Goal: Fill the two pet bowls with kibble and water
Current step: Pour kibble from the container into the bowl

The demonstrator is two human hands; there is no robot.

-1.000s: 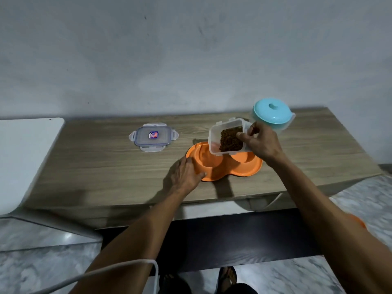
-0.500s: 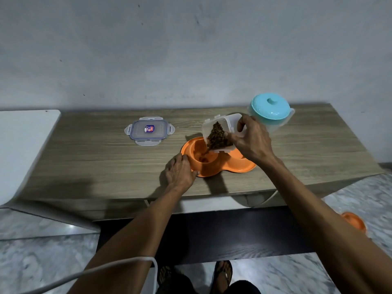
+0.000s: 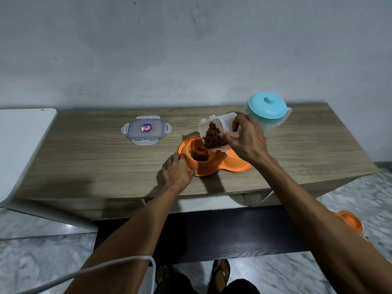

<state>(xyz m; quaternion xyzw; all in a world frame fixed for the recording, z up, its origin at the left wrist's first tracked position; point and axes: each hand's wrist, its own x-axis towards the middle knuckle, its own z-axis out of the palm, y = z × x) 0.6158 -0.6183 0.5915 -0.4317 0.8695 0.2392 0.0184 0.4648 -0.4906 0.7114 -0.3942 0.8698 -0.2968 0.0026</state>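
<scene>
The right hand [image 3: 247, 143] grips the tilted kibble container [image 3: 218, 130], pouring into the left bowl [image 3: 198, 154] just below it; the left hand [image 3: 177, 172] rests flat, steadying the orange double bowl's [image 3: 233, 164] rim; next comes water from the blue-lidded jug [image 3: 268, 115] beyond the right hand, likely needing a controlled pour.

An orange double bowl [image 3: 214, 166] lies flat; its left well holds brown kibble [image 3: 199, 155]. Above it a clear tub [image 3: 218, 132] tilts, kibble at its mouth.
</scene>
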